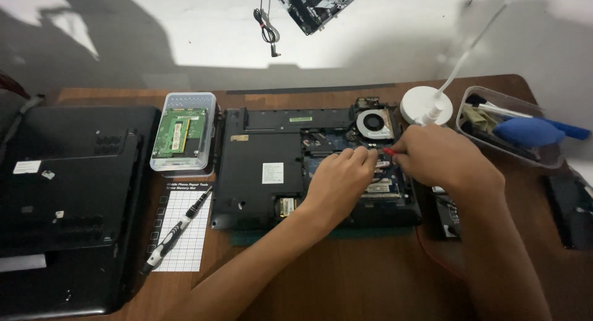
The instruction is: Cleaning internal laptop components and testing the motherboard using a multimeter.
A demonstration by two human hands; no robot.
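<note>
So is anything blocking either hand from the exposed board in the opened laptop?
Nothing visible does. The left hand and right hand are both already over the exposed board of the opened laptop, just below the fan. The right hand pinches a small red-tipped thing.

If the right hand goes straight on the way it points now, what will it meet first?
The right hand points left with a red tool tip. Going on, it would probably first meet the left hand, whose fingertips look almost against the tip. Depth is unclear.
</note>
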